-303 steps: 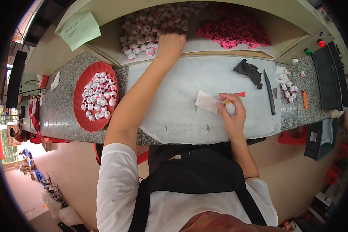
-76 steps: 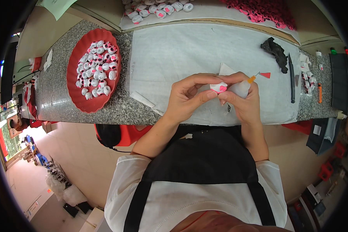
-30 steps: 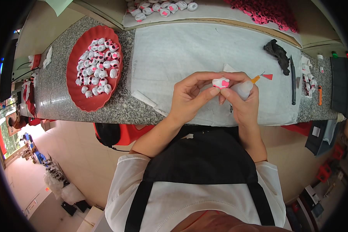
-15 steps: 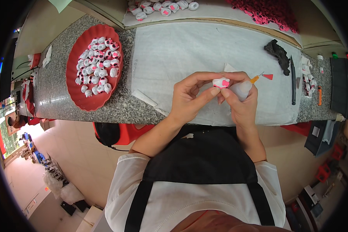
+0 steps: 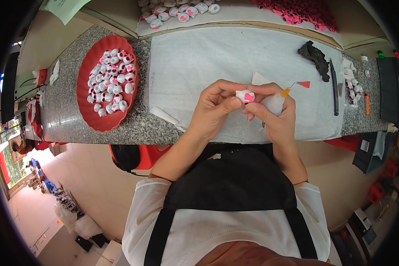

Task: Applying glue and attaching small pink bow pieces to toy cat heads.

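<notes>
My left hand (image 5: 210, 108) is closed, pinching a small white rounded figure (image 5: 244, 95) with a bright pink patch between thumb and fingers. My right hand (image 5: 283, 122) wraps round a translucent squeeze bottle (image 5: 274, 104) with an orange collar and a thin metal needle, which points up and to the right. The right thumb and forefinger also touch the figure's right side. Under both hands lies a white sheet (image 5: 195, 53). A white paper scrap (image 5: 259, 78) pokes out just beyond the right fingers, and a small red piece (image 5: 303, 84) lies past the needle.
To the left stands a red scalloped tray (image 5: 85, 97) with many similar figures. More white figures (image 5: 181, 13) and a pile of pink pieces (image 5: 297, 15) sit on the back shelf. Crumpled black material (image 5: 315, 60), a dark pen-like tool (image 5: 334, 88) and an orange marker (image 5: 366, 103) lie at right.
The figure has turned in my fingers and shifted slightly left, so the pink patch now shows more fully. The bottle is still in my right hand. The whole view has shifted slightly.
</notes>
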A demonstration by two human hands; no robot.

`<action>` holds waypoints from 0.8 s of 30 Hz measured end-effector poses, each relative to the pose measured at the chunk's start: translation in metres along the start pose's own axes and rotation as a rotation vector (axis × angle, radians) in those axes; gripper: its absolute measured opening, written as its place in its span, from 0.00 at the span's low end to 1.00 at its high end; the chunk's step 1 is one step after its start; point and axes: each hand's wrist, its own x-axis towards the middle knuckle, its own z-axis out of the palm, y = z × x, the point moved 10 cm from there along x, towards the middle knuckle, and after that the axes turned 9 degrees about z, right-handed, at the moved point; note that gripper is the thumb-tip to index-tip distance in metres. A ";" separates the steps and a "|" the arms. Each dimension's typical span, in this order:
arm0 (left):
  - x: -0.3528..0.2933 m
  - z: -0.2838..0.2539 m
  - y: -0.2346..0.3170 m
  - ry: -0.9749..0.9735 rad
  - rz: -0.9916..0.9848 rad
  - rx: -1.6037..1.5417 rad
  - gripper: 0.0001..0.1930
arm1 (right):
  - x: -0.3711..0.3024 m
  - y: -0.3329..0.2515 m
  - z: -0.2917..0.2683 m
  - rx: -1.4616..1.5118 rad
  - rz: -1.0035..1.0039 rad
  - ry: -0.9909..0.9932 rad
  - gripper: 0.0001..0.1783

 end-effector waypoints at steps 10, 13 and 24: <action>0.003 0.000 0.010 0.012 0.081 0.124 0.11 | 0.003 0.005 0.000 0.045 -0.003 -0.009 0.14; 0.003 0.002 0.008 -0.010 0.083 0.101 0.12 | 0.004 0.006 -0.003 0.039 0.014 -0.010 0.14; 0.002 0.008 0.014 -0.036 0.139 0.177 0.12 | 0.004 0.005 -0.002 0.008 -0.007 0.032 0.14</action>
